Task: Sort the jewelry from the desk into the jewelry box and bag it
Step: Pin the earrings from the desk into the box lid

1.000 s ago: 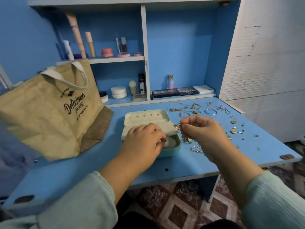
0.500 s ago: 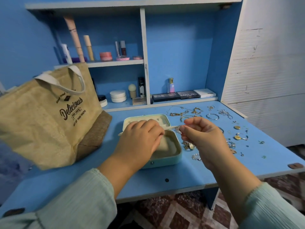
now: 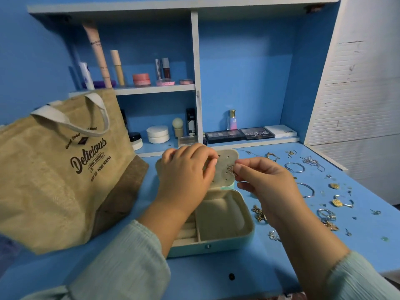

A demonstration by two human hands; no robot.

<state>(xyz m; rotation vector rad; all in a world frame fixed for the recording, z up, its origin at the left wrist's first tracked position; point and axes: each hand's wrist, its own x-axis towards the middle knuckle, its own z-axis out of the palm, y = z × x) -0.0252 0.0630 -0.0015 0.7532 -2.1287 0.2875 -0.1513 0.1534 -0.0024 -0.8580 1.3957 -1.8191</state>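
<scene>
Blue desk [image 3: 216, 276] and blue shelving fill the view, and everything is easiest placed from the jewelry box [image 3: 218, 226], which sits open at the middle of the desk with its lower tray showing no jewelry in the part the arm leaves in view. Above its rear edge the left hand [image 3: 186, 176] grips a beige earring panel [image 3: 225, 167] with curled fingers, holding it upright, while the right hand [image 3: 262, 182] pinches a small gold earring [image 3: 232, 171] against the panel's holes. To the right of the box loose jewelry [image 3: 324, 202] lies scattered: hoops, chains, pendants, studs. To its left stands a jute bag [image 3: 65, 169]. The step looks like seating the earring post in a hole, so the panel should be held rigid, the post aligned square to one hole, and pushed gently; a tilted post would likely slip or bend, and the back may need fastening behind
</scene>
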